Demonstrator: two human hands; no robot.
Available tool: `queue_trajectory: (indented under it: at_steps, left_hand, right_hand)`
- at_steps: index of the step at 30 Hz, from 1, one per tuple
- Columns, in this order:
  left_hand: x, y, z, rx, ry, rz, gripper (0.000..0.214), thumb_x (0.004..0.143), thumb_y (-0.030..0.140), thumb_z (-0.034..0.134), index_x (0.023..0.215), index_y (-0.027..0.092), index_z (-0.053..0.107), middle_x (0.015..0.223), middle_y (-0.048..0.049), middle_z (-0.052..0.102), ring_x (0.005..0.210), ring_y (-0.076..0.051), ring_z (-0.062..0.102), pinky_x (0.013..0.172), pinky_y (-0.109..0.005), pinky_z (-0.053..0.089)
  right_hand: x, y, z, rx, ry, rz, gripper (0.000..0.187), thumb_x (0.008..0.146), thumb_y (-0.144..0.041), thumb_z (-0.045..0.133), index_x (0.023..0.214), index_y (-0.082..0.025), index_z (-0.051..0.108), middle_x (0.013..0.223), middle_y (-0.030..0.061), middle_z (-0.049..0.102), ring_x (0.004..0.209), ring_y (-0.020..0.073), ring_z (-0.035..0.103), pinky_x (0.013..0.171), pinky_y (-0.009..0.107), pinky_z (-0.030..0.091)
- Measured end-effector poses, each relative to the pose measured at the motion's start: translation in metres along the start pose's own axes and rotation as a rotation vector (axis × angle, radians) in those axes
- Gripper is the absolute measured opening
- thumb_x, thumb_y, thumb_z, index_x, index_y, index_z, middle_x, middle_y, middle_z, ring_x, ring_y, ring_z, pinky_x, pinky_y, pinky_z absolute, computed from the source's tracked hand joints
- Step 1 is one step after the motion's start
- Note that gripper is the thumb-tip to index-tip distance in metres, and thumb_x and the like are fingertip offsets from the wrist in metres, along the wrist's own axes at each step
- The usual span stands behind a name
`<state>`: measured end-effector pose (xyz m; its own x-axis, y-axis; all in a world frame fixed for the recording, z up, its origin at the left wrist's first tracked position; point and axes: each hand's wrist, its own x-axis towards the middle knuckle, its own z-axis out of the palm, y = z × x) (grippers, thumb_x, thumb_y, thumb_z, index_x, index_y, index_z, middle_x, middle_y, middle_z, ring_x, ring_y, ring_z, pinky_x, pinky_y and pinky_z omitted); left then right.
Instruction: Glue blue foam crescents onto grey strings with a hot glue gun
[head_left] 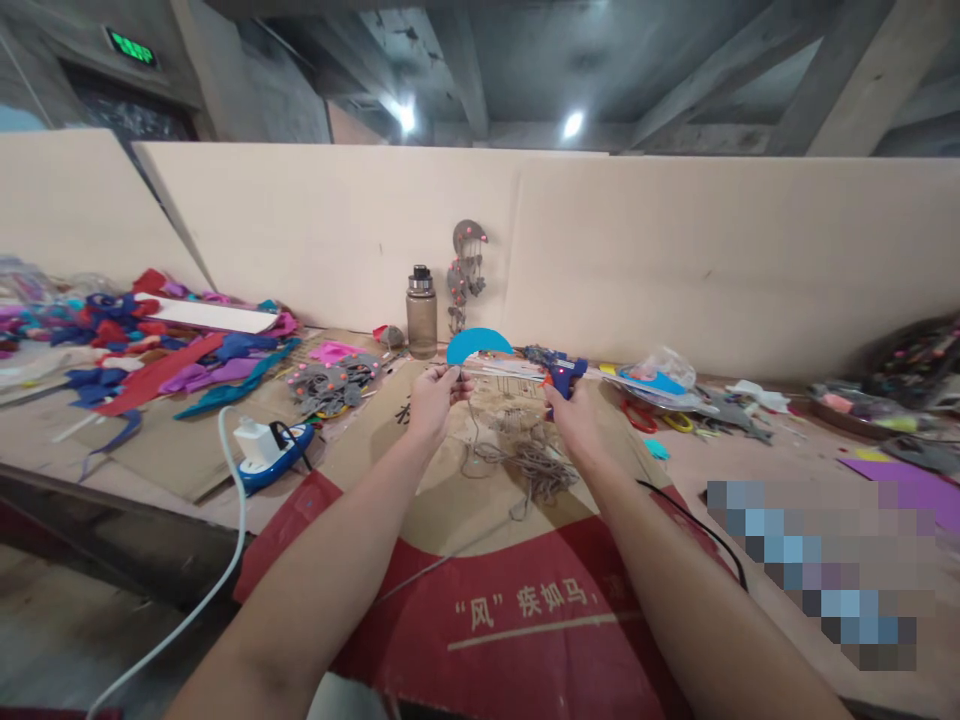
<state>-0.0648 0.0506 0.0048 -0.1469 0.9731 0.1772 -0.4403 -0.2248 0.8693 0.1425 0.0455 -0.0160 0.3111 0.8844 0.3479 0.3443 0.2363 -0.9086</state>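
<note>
A blue crescent-shaped piece (480,343) is pinched in my left hand (439,398), held up above the cardboard. My right hand (566,408) is wrapped round the grip of a blue glue gun (564,372), whose nozzle end points left toward the crescent. Below and between the hands lies a loose tangle of grey-brown cord (536,468) on the cardboard sheet (435,500). One strand of cord runs up toward my left hand; whether it joins the crescent I cannot tell.
A water bottle (421,315) stands at the back, beside a grey crescent hanging (469,265) on the board. Felt scraps (187,360) and a power strip (277,455) lie left. Scissors (660,418) lie to the right. A black cord (705,525) passes my right forearm.
</note>
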Motion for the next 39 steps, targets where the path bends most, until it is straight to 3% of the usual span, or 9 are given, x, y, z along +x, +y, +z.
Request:
queue_trajectory:
  at_steps: [3,8,13,16,19,21,24,31,39]
  left_hand:
    - [0.0,0.0,0.0,0.016,0.007,-0.008,0.013,0.081,0.02,0.064,0.073,0.011,0.059,0.072,-0.0057,0.067,0.055,-0.008,0.06,0.056,-0.021,0.049]
    - [0.002,0.001,-0.001,0.009,0.037,-0.003,0.011,0.082,0.018,0.062,0.073,0.01,0.059,0.071,-0.0055,0.066,0.055,-0.008,0.06,0.054,-0.02,0.048]
    - [0.004,0.002,-0.002,-0.018,0.068,-0.001,0.012,0.081,0.017,0.062,0.072,0.01,0.058,0.068,-0.004,0.065,0.056,-0.007,0.06,0.055,-0.019,0.048]
    - [0.002,0.003,-0.001,0.029,0.052,0.019,0.012,0.08,0.018,0.062,0.072,0.011,0.058,0.068,-0.0044,0.065,0.054,-0.008,0.059,0.057,-0.021,0.049]
    - [-0.001,0.002,0.001,0.09,0.006,0.062,0.013,0.078,0.022,0.063,0.072,0.012,0.058,0.068,-0.0044,0.065,0.055,-0.009,0.06,0.058,-0.024,0.051]
    - [-0.002,0.001,0.002,0.122,-0.021,0.091,0.015,0.078,0.025,0.064,0.072,0.013,0.057,0.069,-0.0044,0.065,0.057,-0.01,0.061,0.059,-0.025,0.051]
    - [-0.004,0.0,0.003,0.162,-0.034,0.099,0.015,0.077,0.026,0.063,0.071,0.014,0.057,0.068,-0.004,0.064,0.057,-0.011,0.061,0.058,-0.026,0.051]
    - [-0.009,0.005,0.008,0.23,-0.07,0.136,0.011,0.077,0.023,0.059,0.071,0.014,0.057,0.067,-0.0033,0.062,0.056,-0.012,0.06,0.056,-0.026,0.052]
    - [-0.008,0.001,0.005,0.276,-0.093,0.171,0.01,0.077,0.022,0.058,0.071,0.014,0.059,0.066,-0.0035,0.062,0.055,-0.012,0.06,0.055,-0.027,0.051]
  right_hand:
    - [-0.01,-0.017,0.003,0.12,-0.006,0.014,0.031,0.076,-0.039,0.055,0.103,-0.025,0.048,0.082,0.0045,0.065,0.058,0.0197,0.057,0.052,0.033,0.044]
    - [-0.024,-0.039,0.007,0.206,-0.059,-0.087,0.03,0.076,-0.039,0.058,0.102,-0.027,0.048,0.074,0.0005,0.063,0.052,0.0171,0.052,0.051,0.031,0.042]
    - [-0.026,-0.042,0.005,0.26,0.03,-0.093,0.027,0.079,-0.038,0.055,0.101,-0.027,0.046,0.075,0.0001,0.062,0.052,0.0159,0.051,0.05,0.029,0.041]
    - [-0.027,-0.042,0.005,0.19,-0.036,-0.127,0.027,0.079,-0.038,0.057,0.102,-0.026,0.05,0.074,0.0009,0.062,0.055,0.0171,0.053,0.053,0.031,0.044]
    - [-0.03,-0.042,0.008,0.067,-0.134,-0.263,0.031,0.08,-0.038,0.057,0.107,-0.023,0.056,0.091,0.0068,0.067,0.078,0.0222,0.062,0.073,0.036,0.05]
    - [-0.033,-0.043,0.011,-0.012,-0.143,-0.364,0.037,0.082,-0.037,0.056,0.115,-0.02,0.056,0.108,0.0102,0.066,0.098,0.0253,0.061,0.09,0.041,0.047]
    - [-0.036,-0.043,0.012,-0.139,-0.129,-0.422,0.044,0.084,-0.035,0.054,0.125,-0.018,0.053,0.119,0.0131,0.063,0.11,0.0281,0.057,0.1,0.045,0.041]
    - [-0.036,-0.043,0.012,-0.228,-0.147,-0.447,0.048,0.086,-0.033,0.051,0.131,-0.016,0.049,0.121,0.0161,0.062,0.116,0.0305,0.055,0.1,0.046,0.042]
    - [-0.04,-0.047,0.011,-0.286,-0.168,-0.425,0.046,0.087,-0.034,0.049,0.129,-0.015,0.05,0.112,0.0172,0.065,0.102,0.0309,0.061,0.091,0.045,0.045]
